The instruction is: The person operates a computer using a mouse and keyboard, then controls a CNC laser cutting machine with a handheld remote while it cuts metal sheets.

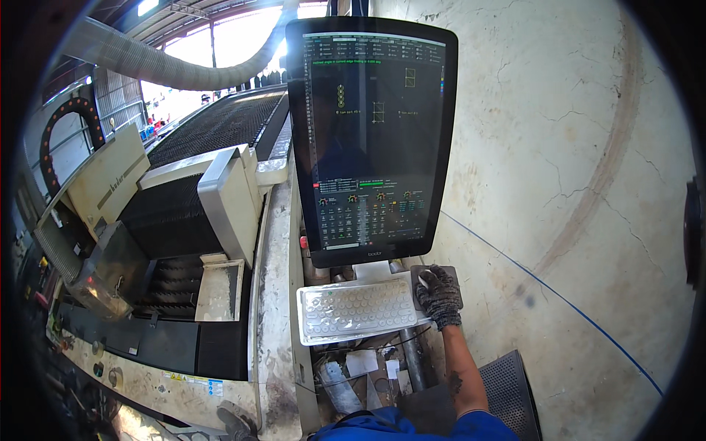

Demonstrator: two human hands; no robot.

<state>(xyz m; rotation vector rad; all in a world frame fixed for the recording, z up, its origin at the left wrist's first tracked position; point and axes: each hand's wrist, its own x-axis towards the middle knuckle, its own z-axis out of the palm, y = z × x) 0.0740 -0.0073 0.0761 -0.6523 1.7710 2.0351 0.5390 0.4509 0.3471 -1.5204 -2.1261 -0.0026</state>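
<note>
My right hand (438,295), in a mottled grey knit glove, rests with curled fingers over a computer mouse (423,280). Only a pale bit of the mouse shows beside the fingers. Beneath it lies a small dark mouse pad (451,276). Just left of this is a white keyboard (357,309) in a glossy clear cover. Above them stands a tall black monitor (371,147), lit with a dark drawing screen, small yellow outlines and rows of icons. A dim grey shape at the bottom edge, on the machine's rim, may be my left hand (237,422); its fingers cannot be made out.
A large cutting machine (276,331) with a slatted bed (220,121) fills the left side. A ribbed hose (158,62) arches above it. On the right, a blue cable (548,287) crosses the cracked concrete floor (551,147). A perforated dark panel (509,393) sits near my right arm.
</note>
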